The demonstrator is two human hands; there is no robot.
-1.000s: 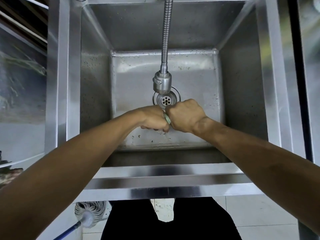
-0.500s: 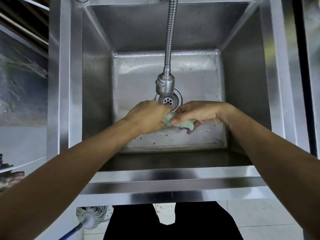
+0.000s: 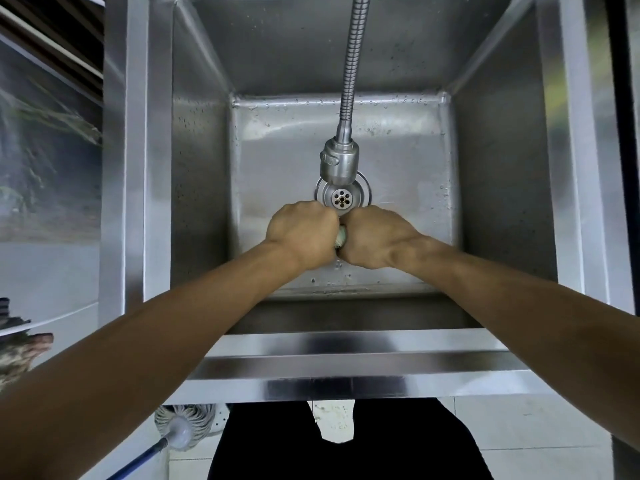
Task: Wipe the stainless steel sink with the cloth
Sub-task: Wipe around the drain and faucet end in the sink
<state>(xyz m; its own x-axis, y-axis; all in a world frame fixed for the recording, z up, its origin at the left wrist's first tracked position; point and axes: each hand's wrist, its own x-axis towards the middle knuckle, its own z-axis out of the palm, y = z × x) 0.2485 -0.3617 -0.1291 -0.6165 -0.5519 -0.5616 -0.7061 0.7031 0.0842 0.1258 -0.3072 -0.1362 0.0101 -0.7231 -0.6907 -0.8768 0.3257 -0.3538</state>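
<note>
Both hands are meeting in the centre of the frame, above the floor of the sink (image 3: 408, 161) and just below the drain (image 3: 342, 197). The left hand (image 3: 302, 233) and the right hand (image 3: 379, 239) are each curling their fingers tightly around the cloth (image 3: 341, 237), which is showing only as a small pale strip between the two fists. It looks like they are wringing it, not wiping yet.

The risk I am seeing here: the water that is being squeezed out is falling on the sink floor near the drain, so new drops are staying on the steel and this part will need wiping again. The spray head (image 3: 338, 164) is hanging just above the knuckles, so a hand lifting up could knock it. Also, a cloth twisted so small could slip out of one fist.

Compared with half a second ago, the right hand is now turning knuckles-up into a fist, where before its fingers were lying longer along the cloth, and more of the cloth was showing then.
</note>
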